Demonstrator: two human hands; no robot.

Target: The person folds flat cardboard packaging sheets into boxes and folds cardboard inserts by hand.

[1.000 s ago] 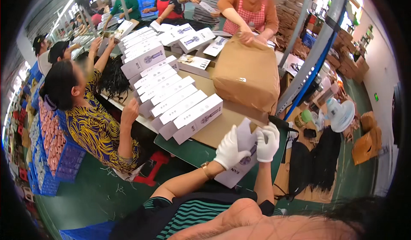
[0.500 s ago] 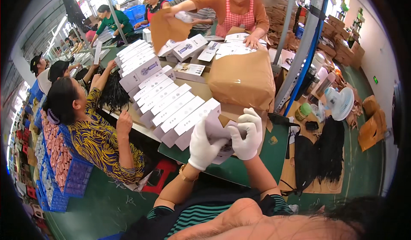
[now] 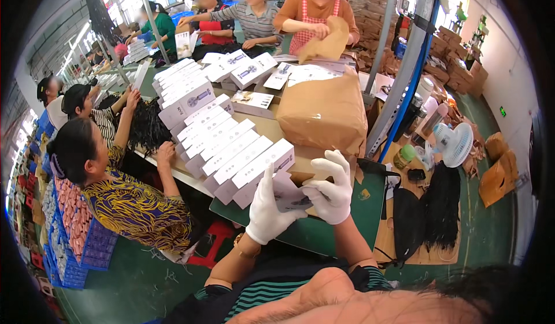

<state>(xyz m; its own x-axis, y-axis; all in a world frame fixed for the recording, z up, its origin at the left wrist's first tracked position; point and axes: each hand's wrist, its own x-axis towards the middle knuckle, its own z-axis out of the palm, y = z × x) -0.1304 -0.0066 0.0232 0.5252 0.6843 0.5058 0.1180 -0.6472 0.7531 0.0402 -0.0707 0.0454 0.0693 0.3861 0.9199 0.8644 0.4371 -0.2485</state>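
Both my hands wear white gloves and hold one small, pale carton (image 3: 287,193) with a dark printed picture, just above the green table edge. My left hand (image 3: 270,209) grips its left side, fingers pointing up along the wall and thumb across the near face. At the carton's right end my right hand (image 3: 332,192) pinches the upper edge with thumb and forefinger, other fingers raised. What is inside the carton does not show. Directly beyond stand rows of similar pale boxes (image 3: 263,163), leaning in a line away from me.
A brown paper-wrapped bundle (image 3: 324,116) sits beyond my right hand. A grey post (image 3: 399,87) rises beside it. To the right are a fan (image 3: 454,143) and black cords (image 3: 442,202). A co-worker in a patterned top (image 3: 136,208) sits at left; another across handles brown paper (image 3: 326,41).
My hands have tilted the carton and shifted slightly, with the left fingers now straighter. The co-worker across has drawn the brown paper over to the bundle. The view has shifted a little.
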